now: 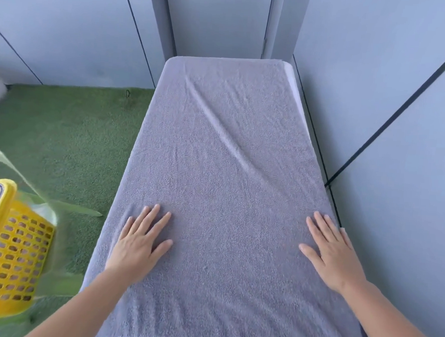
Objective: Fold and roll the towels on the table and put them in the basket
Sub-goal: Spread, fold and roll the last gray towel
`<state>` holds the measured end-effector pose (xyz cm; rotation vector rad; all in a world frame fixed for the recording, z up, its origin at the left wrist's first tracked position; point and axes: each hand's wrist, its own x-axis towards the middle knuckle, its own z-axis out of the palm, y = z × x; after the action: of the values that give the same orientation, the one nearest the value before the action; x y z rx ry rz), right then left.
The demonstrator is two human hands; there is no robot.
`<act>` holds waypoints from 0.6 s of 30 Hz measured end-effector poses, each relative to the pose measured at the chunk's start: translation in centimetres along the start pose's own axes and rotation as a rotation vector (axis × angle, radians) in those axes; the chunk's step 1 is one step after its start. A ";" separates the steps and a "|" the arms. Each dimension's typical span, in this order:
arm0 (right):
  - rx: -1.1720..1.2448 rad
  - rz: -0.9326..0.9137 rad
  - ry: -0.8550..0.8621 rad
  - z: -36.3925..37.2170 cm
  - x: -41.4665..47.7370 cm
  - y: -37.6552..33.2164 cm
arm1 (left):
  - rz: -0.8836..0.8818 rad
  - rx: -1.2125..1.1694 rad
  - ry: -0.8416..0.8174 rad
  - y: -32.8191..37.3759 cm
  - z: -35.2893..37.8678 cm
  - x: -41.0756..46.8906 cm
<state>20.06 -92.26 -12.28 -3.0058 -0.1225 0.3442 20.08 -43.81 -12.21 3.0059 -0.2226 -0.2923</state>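
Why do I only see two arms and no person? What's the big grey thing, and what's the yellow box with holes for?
There is no robot here, just a person. The camera sits on their head and looks forward and down, so you see what they see: their own arms. The left hand and the right hand lie flat, with straight fingers, on a grey towel. They press on it and hold nothing. The towel is spread over a long table; only a white corner of the table peeks out at the far end. The yellow box is a basket, to the left of the table, looking blurry. The towel should go in there once it is folded and rolled. The floor is green carpet.
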 end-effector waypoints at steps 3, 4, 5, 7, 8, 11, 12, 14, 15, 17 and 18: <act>0.008 0.095 0.053 -0.6 1.8 -0.5 | -0.023 -0.090 0.043 0.0 -0.8 1.4; 0.003 0.131 0.071 -0.9 2.6 -1.3 | -0.069 -0.108 0.064 0.0 -1.3 2.2; -0.006 0.143 0.086 -1.3 3.5 -2.6 | -0.119 -0.105 0.075 0.1 -1.6 3.3; -0.018 0.075 0.090 -1.7 4.8 -6.7 | -0.142 -0.039 0.047 2.3 -2.0 5.2; -0.007 0.007 0.085 -1.7 5.2 -9.5 | -0.097 -0.013 0.026 4.3 -1.8 6.0; 0.028 -0.195 0.033 0.1 5.2 -17.3 | 0.107 0.002 -0.017 11.2 -0.2 6.4; 0.035 -0.222 0.017 0.7 4.9 -18.2 | 0.136 0.001 -0.026 12.2 0.3 6.0; 0.005 -0.246 0.008 1.2 4.0 -16.6 | 0.135 0.023 -0.033 11.0 0.8 4.8; -0.029 -0.243 0.018 1.3 3.3 -14.4 | 0.112 0.050 -0.027 9.0 0.9 3.6; -0.087 -0.183 0.042 1.0 1.9 -8.6 | 0.004 0.075 0.005 3.5 0.6 0.9; -0.106 -0.116 0.054 0.8 1.3 -5.5 | -0.091 0.078 0.020 0.4 0.3 -0.7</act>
<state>20.76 -86.59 -12.64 -3.0911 -0.3186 0.2517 19.28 -44.11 -12.28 3.1000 -0.0983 -0.2674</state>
